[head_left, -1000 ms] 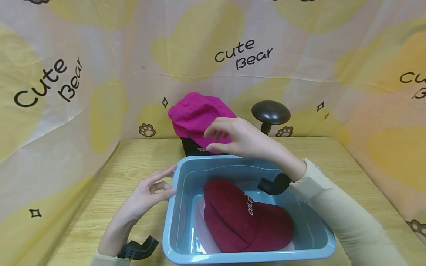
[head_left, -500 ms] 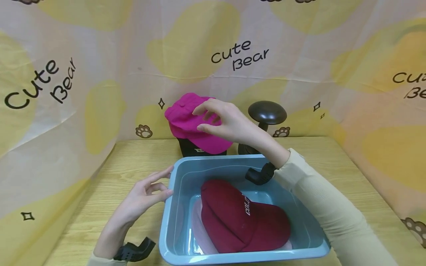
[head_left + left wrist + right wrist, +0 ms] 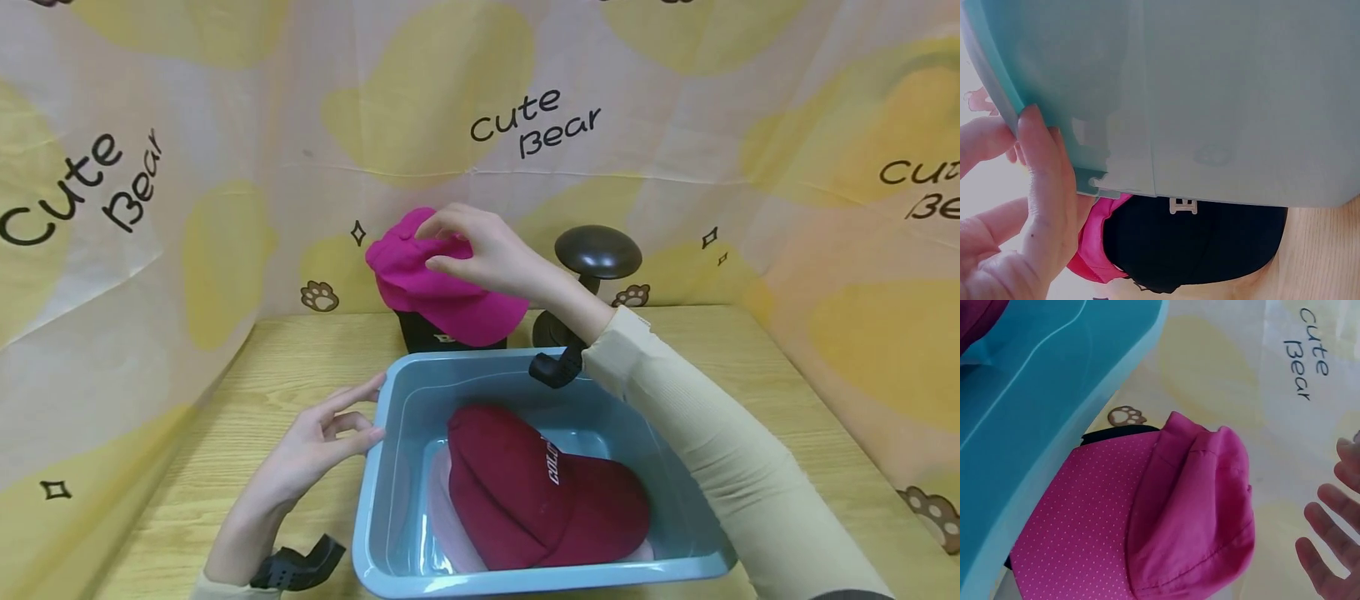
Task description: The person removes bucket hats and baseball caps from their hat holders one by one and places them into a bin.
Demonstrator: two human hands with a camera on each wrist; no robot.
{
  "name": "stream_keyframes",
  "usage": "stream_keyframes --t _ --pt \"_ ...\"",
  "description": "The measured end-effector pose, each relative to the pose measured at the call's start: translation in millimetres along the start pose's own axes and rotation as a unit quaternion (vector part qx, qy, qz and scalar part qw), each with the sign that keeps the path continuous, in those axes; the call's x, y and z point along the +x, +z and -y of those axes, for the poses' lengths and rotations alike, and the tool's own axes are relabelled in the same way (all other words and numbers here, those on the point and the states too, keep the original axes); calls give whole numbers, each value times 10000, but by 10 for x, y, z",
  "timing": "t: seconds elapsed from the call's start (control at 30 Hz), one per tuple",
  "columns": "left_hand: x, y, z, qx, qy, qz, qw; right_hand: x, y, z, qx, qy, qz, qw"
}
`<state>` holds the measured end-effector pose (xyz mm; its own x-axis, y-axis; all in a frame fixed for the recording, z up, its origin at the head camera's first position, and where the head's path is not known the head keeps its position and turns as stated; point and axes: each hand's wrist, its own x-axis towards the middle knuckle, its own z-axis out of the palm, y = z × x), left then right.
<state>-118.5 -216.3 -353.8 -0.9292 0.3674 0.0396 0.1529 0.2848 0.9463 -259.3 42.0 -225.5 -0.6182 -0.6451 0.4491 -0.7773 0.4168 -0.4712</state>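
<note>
Spread left hand (image 3: 309, 446) touching the blue tub (image 3: 480, 385), spread right hand (image 3: 483, 248) by a pink cap (image 3: 438, 296) — we'd pinch its likely soft crown (image 3: 393, 257).

Room lies over the counter (image 3: 300, 350), centre left; the blue tub (image 3: 480, 379) fills lower centre, the right sleeve (image 3: 708, 437) lower right.

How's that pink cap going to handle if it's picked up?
The pink cap probably flops, since its crown is creased. Its brim is likely stiffer, looking smooth and uncreased. Lifting may nudge the black item it overlaps.
</note>
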Motion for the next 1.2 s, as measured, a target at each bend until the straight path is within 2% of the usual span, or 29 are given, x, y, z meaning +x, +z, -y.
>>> stream_keyframes --t 0.3,0.5,0.73,1.0,1.2 --pt "18 -16 15 89 40 -14 10000 289 97 -60 -731 121 187 9971" --pt "27 -15 24 -68 133 46 9999 421 133 -112 -1252 231 386 9911" --pt "16 -7 25 -67 90 26 9999 515 200 -212 -1812 200 504 9820" --pt "8 3 28 5 15 -30 10000 589 280 -293 -2078 236 526 9765" --pt "5 -11 10 81 -29 -56 9999 615 326 -322 -2219 450 597 9722"
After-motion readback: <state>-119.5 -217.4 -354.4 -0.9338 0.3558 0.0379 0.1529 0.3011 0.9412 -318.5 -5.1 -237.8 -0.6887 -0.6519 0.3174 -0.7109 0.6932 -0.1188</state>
